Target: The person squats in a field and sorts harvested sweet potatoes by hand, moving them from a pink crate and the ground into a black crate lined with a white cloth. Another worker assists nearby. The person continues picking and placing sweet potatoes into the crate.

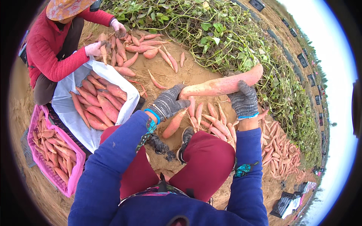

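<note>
A long, thick sweet potato is held up before me, sloping upward to the right. My left hand, in a grey striped work glove, grips its left end. Around its right part closes my right hand, gloved the same way. Beneath it, several loose sweet potatoes lie on the soil, and a shorter one rests just below my left hand. At left stands a crate lined with white plastic, holding large sweet potatoes.
A pink-lined crate of thinner sweet potatoes stands at lower left. A co-worker in a red jacket and pink gloves handles sweet potatoes at upper left. Leafy vines lie ahead, a big sweet potato heap at right. A black crate sits lower right.
</note>
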A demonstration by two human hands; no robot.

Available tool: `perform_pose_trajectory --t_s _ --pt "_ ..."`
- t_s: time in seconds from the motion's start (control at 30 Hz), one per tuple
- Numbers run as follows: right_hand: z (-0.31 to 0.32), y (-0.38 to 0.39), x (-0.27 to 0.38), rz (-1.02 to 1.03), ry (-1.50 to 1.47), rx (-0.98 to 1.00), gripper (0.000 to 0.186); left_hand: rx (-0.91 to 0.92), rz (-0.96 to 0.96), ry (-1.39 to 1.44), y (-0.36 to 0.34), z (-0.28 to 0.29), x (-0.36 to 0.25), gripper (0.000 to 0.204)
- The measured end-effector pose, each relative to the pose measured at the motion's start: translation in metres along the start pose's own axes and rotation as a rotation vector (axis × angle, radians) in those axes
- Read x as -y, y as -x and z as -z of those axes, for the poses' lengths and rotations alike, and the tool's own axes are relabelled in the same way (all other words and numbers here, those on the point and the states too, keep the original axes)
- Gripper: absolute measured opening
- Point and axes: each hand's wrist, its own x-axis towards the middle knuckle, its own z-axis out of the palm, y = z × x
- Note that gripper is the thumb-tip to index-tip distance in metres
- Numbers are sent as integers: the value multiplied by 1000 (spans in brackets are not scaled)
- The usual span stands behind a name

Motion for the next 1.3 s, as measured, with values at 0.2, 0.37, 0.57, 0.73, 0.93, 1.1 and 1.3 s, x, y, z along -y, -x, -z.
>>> perform_pose_trajectory --t_s 0.2,0.37,0.57,0.73,0.93,1.1,1.3 --pt "-13 10 7 68 -83 -234 55 41 -75 -209 20 17 -10 30" --pt "14 11 -8 72 -142 -342 60 151 -30 242 27 17 -25 29" --pt "37 -5 -10 20 -137 -312 65 338 -43 685 19 -8 -16 25" --pt "53 -24 -13 -34 -11 -443 58 441 -324 581 31 -19 -28 33" --pt "39 -25 -29 -60 220 -397 57 538 -198 -654 32 32 -50 60" --pt "-41 -5 -56 -10 416 -69 55 47 -198 -349 30 39 -47 104" --pt "-126 21 -85 523 1000 286 50 -345 -193 319 17 48 -49 94"
